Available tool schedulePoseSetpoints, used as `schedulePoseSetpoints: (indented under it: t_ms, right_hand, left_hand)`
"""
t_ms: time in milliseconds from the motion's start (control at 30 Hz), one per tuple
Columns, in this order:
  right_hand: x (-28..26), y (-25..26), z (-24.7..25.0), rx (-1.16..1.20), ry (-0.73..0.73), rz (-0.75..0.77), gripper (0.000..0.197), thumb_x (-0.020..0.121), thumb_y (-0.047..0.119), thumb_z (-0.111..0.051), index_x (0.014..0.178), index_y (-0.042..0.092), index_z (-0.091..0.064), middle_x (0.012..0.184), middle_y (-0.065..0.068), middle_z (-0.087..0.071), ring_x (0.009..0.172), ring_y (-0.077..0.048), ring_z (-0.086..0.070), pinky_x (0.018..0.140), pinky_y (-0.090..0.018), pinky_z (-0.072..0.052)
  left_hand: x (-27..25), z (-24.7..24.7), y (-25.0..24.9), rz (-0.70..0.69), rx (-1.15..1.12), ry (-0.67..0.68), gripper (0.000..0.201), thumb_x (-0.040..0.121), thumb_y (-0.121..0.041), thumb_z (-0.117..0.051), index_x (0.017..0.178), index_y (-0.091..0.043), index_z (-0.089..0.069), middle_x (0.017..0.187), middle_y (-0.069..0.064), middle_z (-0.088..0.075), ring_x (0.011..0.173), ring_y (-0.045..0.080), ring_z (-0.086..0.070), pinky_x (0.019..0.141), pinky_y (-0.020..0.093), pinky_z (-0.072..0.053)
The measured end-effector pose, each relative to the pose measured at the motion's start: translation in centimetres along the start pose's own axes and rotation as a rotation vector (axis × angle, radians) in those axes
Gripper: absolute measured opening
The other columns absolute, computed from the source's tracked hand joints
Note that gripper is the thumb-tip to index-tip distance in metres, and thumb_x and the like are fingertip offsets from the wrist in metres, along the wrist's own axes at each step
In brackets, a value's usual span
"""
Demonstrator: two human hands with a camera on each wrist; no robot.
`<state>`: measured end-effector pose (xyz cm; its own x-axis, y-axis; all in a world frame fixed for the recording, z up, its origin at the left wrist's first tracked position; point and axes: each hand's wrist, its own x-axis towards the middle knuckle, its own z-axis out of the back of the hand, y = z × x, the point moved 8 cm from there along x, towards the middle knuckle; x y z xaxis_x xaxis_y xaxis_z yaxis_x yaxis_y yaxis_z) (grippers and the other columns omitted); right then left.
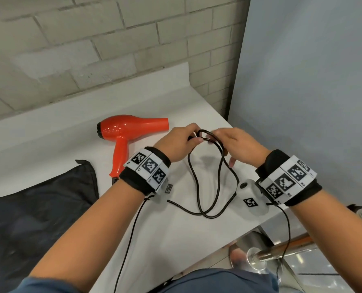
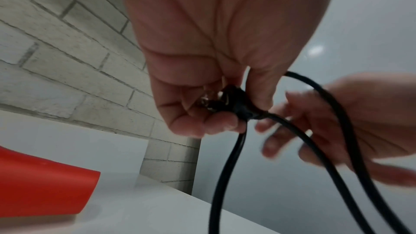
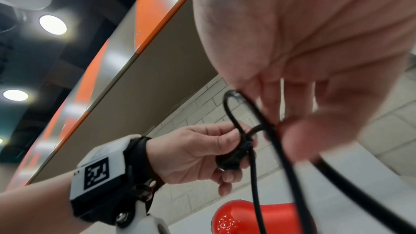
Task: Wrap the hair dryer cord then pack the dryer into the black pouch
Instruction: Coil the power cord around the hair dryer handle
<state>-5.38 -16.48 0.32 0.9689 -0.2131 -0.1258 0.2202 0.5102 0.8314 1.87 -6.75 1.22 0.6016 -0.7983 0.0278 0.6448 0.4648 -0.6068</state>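
Observation:
The red hair dryer [image 1: 123, 132] lies on its side on the white table [image 1: 59, 134], nozzle pointing right. Its black cord [image 1: 205, 187] hangs in long loops from both hands, and the loops' lower ends rest on the table. My left hand [image 1: 195, 138] grips the black plug [image 2: 236, 103] in curled fingers. Just right of it, my right hand [image 1: 218, 136] pinches the cord [image 3: 265, 122] at the top of the loops, blurred in the right wrist view. The black pouch [image 1: 38, 208] lies flat at the table's left front, beside the dryer's handle.
A grey brick wall [image 1: 91, 39] runs behind the table and a pale partition [image 1: 302, 81] stands at its right edge. A chrome stool post [image 1: 260, 256] sits below the table's right front corner. Thin black camera cables [image 1: 131, 235] trail from both wristbands.

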Motion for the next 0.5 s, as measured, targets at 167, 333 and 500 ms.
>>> schedulePoseSetpoints:
  t_ms: [167,333,500]
  right_hand:
    - [-0.2,-2.0,-0.4,-0.088,0.062,-0.038,0.026,0.094,0.015,-0.043,0.075,0.011,-0.061,0.066,-0.003,-0.057,0.042,-0.005,-0.048,0.044,-0.018,-0.043]
    - [-1.2,-4.7,3.5,-0.193,-0.198,-0.122,0.024,0.093,0.016,-0.044,0.078,0.008,-0.060,0.070,-0.003,-0.061,0.052,-0.009,-0.046,0.044,-0.007,-0.037]
    - [-2.4,-6.3,6.2,-0.026,-0.363,-0.212,0.029,0.093,0.016,-0.044,0.081,-0.006,-0.059,0.063,-0.002,-0.058,0.051,-0.013,-0.044,0.050,-0.018,-0.041]
  left_hand:
    - [-0.3,1.8,0.1,-0.037,0.018,-0.124,0.018,0.096,-0.025,-0.038,0.084,-0.015,-0.048,0.077,0.003,-0.053,0.075,0.022,-0.047,0.063,0.029,-0.028]
    - [0.1,3.1,4.3,0.163,0.053,-0.220,0.024,0.095,-0.022,-0.039,0.087,-0.002,-0.051,0.085,0.021,-0.065,0.080,0.034,-0.058,0.073,0.038,-0.045]
    - [0.2,1.6,8.6,0.424,0.134,-0.134,0.030,0.094,-0.023,-0.042,0.101,0.004,-0.055,0.096,0.023,-0.065,0.078,0.032,-0.062,0.071,0.034,-0.048]
